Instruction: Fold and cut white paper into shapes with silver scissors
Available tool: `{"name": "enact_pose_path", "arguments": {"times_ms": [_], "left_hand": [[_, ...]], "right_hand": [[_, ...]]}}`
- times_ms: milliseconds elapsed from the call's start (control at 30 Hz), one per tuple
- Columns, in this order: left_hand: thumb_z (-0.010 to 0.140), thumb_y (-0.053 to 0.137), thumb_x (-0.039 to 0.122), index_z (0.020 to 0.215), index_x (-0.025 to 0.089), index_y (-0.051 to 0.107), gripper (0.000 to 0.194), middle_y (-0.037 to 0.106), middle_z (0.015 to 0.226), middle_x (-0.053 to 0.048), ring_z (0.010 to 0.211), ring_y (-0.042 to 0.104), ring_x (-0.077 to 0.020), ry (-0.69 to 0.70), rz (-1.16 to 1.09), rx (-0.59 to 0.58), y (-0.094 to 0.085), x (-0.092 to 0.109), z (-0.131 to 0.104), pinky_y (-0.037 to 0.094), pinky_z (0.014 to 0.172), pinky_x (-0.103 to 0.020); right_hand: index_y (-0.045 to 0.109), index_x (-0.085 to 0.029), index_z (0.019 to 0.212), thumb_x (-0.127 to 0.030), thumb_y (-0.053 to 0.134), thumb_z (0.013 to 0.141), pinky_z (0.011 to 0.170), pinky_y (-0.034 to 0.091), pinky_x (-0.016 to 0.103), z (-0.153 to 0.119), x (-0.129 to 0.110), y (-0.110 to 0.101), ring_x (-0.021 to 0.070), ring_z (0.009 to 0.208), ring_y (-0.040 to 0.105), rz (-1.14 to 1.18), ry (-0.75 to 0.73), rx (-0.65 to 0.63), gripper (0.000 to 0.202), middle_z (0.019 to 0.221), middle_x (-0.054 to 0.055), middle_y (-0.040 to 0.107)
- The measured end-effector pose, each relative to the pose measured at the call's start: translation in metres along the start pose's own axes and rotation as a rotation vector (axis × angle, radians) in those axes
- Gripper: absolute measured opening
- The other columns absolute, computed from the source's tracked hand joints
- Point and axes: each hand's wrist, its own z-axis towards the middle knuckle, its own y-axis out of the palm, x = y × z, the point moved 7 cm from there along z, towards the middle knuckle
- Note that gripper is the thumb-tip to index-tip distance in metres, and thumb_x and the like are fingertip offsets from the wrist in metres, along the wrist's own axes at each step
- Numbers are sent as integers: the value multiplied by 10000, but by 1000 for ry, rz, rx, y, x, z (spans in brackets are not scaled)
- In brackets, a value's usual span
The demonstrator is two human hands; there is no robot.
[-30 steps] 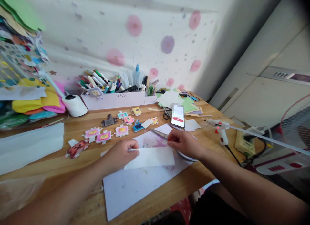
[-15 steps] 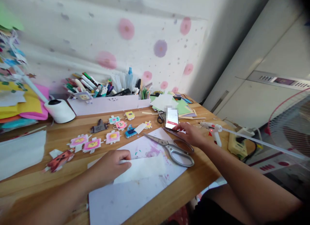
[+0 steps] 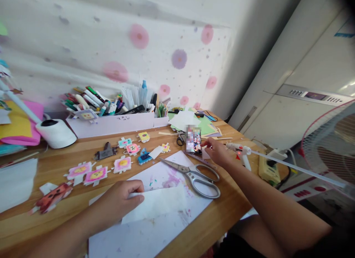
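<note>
My left hand [image 3: 126, 195] is closed, thumb against curled fingers, on the near end of a white paper strip [image 3: 158, 204]. The strip lies across a larger white sheet [image 3: 124, 239] with pink and purple stains. Fingertips of my right hand [image 3: 217, 150] are at the right edge of a phone [image 3: 193, 140], which leans on the table with a colourful, partly blurred picture on its screen. The fingers are partly stretched out and do not grip the phone. Large metal scissors [image 3: 194, 176] lie partly on the sheet, blades pointing left, between my two hands.
Small coloured paper cutouts [image 3: 95, 174] are spread over the left of the table. Behind them stands a white box [image 3: 111, 124] full of pens. A glue gun [image 3: 240, 150] with a red light and a power strip [image 3: 269, 169] are at the right, beside a fan [image 3: 332, 139].
The phone screen has gone from a mostly white page with a red bar to a colourful picture. My right fingertips have moved from the screen's lower part to its right edge. The view has shifted slightly.
</note>
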Motion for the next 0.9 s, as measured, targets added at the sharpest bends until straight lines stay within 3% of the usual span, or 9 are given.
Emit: {"name": "enact_pose_path", "arguments": {"times_ms": [333,633,900], "left_hand": [[791,449,391,669,205,467,223,473,641,29,609,468,-149,-17,-36,-2,0,-3,-1,330,552,-233],[777,445,383,658,200,478,221,491,647,31,604,461,-139,2,-6,8,-2,1,0,339,551,-221],[755,455,381,646,199,469,213,473,630,30,584,445,-139,-5,-33,25,-1,2,-2,319,528,-226]], "right_hand": [[615,-173,871,-78,513,715,696,409,275,0,-9,2,181,795,583,-3,-21,-10,210,869,58,661],[628,-175,945,-121,509,761,723,451,288,0,5,1,193,849,616,24,20,27,225,917,66,672],[666,-180,858,-151,543,763,683,425,309,-17,-24,-6,214,786,616,-42,-35,-19,158,855,68,698]]}}
